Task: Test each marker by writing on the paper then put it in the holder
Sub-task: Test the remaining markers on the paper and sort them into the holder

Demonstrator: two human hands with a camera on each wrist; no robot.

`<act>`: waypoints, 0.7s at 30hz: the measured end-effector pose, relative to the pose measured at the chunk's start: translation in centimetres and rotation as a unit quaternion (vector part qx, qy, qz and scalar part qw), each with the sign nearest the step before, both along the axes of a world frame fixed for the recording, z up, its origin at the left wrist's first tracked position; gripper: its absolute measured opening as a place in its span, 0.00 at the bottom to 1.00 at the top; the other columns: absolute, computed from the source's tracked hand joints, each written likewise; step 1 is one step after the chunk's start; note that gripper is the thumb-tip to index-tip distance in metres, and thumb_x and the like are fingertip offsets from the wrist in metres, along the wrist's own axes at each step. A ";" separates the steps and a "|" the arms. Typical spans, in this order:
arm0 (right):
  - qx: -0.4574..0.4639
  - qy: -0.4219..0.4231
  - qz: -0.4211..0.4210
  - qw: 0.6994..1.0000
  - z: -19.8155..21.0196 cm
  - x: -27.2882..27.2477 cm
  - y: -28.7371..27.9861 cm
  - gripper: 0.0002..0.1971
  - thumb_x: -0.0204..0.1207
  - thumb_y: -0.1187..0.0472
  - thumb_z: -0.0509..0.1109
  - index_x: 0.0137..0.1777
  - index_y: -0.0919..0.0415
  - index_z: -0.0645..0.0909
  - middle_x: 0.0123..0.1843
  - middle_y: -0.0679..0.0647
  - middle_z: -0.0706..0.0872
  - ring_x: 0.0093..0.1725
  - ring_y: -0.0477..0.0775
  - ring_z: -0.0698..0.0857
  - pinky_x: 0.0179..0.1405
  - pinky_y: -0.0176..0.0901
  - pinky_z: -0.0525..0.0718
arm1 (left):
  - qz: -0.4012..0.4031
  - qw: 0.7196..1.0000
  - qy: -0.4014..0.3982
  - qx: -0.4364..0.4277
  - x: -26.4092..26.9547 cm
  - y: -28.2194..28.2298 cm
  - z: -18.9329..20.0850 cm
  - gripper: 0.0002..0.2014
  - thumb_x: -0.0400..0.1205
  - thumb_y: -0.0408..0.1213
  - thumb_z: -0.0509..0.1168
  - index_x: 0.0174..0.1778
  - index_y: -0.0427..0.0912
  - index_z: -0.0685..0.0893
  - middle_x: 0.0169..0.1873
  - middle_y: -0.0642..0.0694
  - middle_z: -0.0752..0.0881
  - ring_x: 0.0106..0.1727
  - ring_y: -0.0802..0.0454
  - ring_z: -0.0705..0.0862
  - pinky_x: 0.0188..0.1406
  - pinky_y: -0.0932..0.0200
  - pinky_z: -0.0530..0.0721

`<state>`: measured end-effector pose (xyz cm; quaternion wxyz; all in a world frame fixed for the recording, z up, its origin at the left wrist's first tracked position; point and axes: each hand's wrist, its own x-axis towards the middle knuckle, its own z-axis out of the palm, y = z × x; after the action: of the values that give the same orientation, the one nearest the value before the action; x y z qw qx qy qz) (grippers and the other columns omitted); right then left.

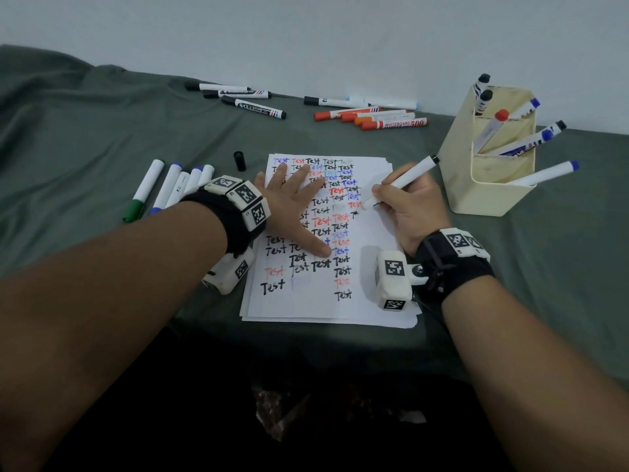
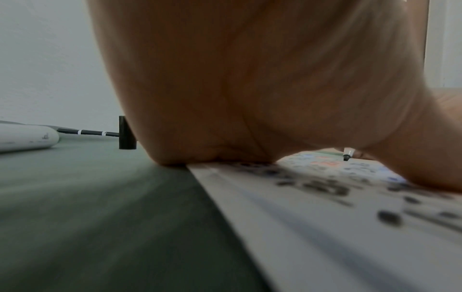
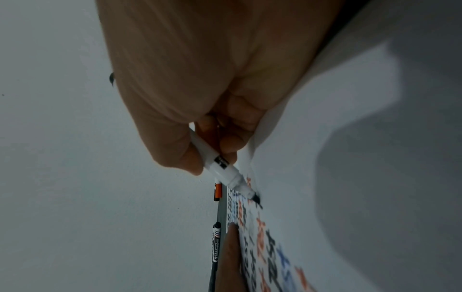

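One marker [image 1: 400, 182], white barrel, black tip, uncapped, sits at the 3 o'clock side of the paper [image 1: 374, 267], tip down at the end of a row of "Test" words. The right hand [image 1: 413, 212] holds it with fingers [image 3: 180, 156] clamped on the lower barrel, slanted as for writing; likely the start of a fresh test word. The left hand [image 1: 292, 206] lies flat on the sheet, fingers spread and straight, holding nothing, probably to stop the paper sliding under the strokes. A loose black cap [image 1: 240, 161] stands upright just off the paper's 11 o'clock corner, likely this marker's, kept close for recapping.

Holder [image 1: 459, 185]: cream, upright, at 2 o'clock from the paper, two compartments, near the writing hand for an easy drop. Inside, about seven markers lean at angles, caps up: black, blue and one red.

Still on the green-covered bench [image 1: 85, 137]: a row of white markers [image 1: 170, 187] at 9 o'clock, black-capped markers [image 1: 238, 97] at 11 o'clock, orange markers [image 1: 371, 119] at 12 o'clock. Much testing appears left.
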<state>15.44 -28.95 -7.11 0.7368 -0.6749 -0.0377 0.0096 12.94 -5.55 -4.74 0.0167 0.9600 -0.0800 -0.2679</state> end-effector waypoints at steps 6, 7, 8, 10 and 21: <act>-0.012 -0.006 -0.010 1.000 -0.1 0.1 -0.1 0.14 0.66 0.69 0.78 0.32 0.49 0.81 0.36 0.60 0.85 0.42 0.66 0.86 0.45 0.58 0.85 | -0.001 1.000 0.001 0.001 0.0 -0.1 0.0 0.75 0.42 0.94 0.54 0.80 0.68 0.25 0.82 0.58 0.22 0.84 0.42 0.24 0.81 0.29 0.30; -0.011 -0.007 -0.010 1.000 0.0 0.0 -0.1 0.13 0.66 0.68 0.79 0.32 0.49 0.81 0.38 0.63 0.85 0.42 0.67 0.86 0.46 0.58 0.85 | -0.001 1.000 0.000 0.001 0.0 -0.1 0.0 0.75 0.42 0.94 0.54 0.80 0.68 0.25 0.82 0.58 0.22 0.84 0.42 0.24 0.81 0.29 0.30; -0.011 -0.007 -0.007 1.000 0.0 0.0 -0.1 0.13 0.66 0.67 0.79 0.33 0.49 0.81 0.39 0.65 0.85 0.43 0.68 0.86 0.46 0.58 0.86 | -0.001 1.000 0.000 0.001 0.0 -0.1 0.0 0.75 0.42 0.94 0.54 0.80 0.68 0.25 0.82 0.58 0.22 0.84 0.42 0.24 0.81 0.29 0.30; -0.010 -0.003 0.003 1.000 0.0 -0.1 -0.1 0.12 0.65 0.68 0.79 0.32 0.50 0.81 0.38 0.64 0.84 0.42 0.67 0.86 0.46 0.58 0.86 | -0.001 1.000 0.000 0.001 0.0 -0.1 0.1 0.75 0.42 0.94 0.53 0.80 0.67 0.25 0.82 0.58 0.22 0.84 0.42 0.23 0.81 0.28 0.31; 0.001 0.003 -0.029 1.000 -0.1 0.0 -0.1 0.14 0.64 0.70 0.76 0.31 0.49 0.80 0.32 0.53 0.82 0.39 0.61 0.80 0.43 0.55 0.81 | 0.000 1.000 -0.002 0.001 -0.1 0.0 0.0 0.75 0.42 0.94 0.53 0.80 0.67 0.25 0.82 0.58 0.23 0.84 0.42 0.24 0.80 0.29 0.30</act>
<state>15.45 -29.04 -7.19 0.7376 -0.6749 -0.0161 -0.0103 12.87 -5.60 -4.70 0.0156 0.9606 -0.0802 -0.2657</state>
